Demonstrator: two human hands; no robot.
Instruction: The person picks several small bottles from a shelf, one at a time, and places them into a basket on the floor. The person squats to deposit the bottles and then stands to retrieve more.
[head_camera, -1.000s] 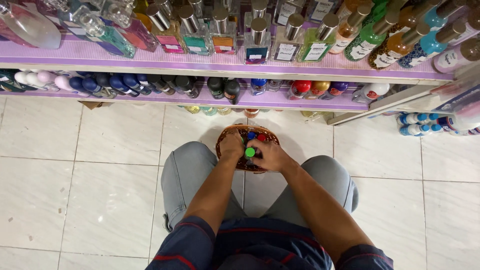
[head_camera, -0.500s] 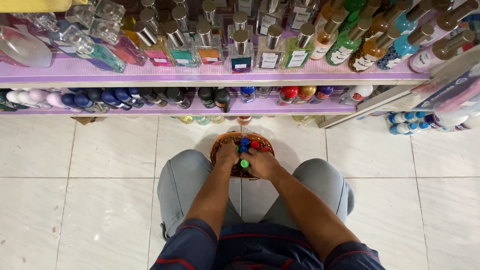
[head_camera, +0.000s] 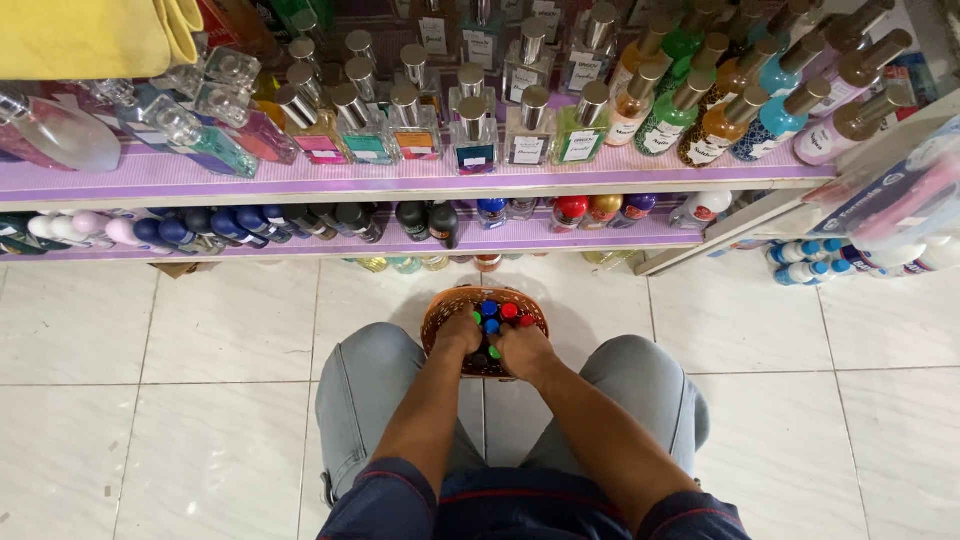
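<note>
Inside basket, both hands lower among bottles than before.

The basket looks like woven wicker — brown, rough-textured. Small bottles inside it have smooth, glossy plastic caps in red, blue & green. Floor is glossy pale tile w/ thin grout lines. Perfume bottles on the upper shelf are clear glass w/ shiny metallic caps — the shelf itself has a matt purple liner. Trousers look like grey denim cloth, matt. Yellow cloth at top left is soft & matt.
</note>
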